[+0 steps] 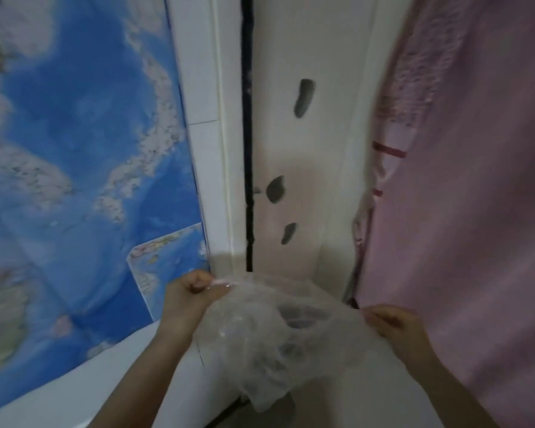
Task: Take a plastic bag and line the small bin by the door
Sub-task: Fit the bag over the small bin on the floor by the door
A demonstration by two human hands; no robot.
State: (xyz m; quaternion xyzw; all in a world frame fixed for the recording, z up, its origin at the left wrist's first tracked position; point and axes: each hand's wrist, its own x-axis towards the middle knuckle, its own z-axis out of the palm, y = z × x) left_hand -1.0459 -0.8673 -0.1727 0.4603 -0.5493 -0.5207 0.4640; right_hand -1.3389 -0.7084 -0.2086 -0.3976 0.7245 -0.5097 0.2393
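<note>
Clear plastic bag held up between both hands at a doorway corner.

Left hand (192,293) fisted, fingers closed on the plastic bag (278,338) at its upper left edge; right hand (394,327) pinches the right edge. Bag hangs crumpled between them, translucent. Blue map (74,156) on the left wall, white door frame (210,118) beside it, dark gap, cream panel with grey marks. Pink curtain (476,180) right. Frame blurred; bin not made out.

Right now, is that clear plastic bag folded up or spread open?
Spread open: the clear plastic bag is stretched between the left hand and right hand.
</note>
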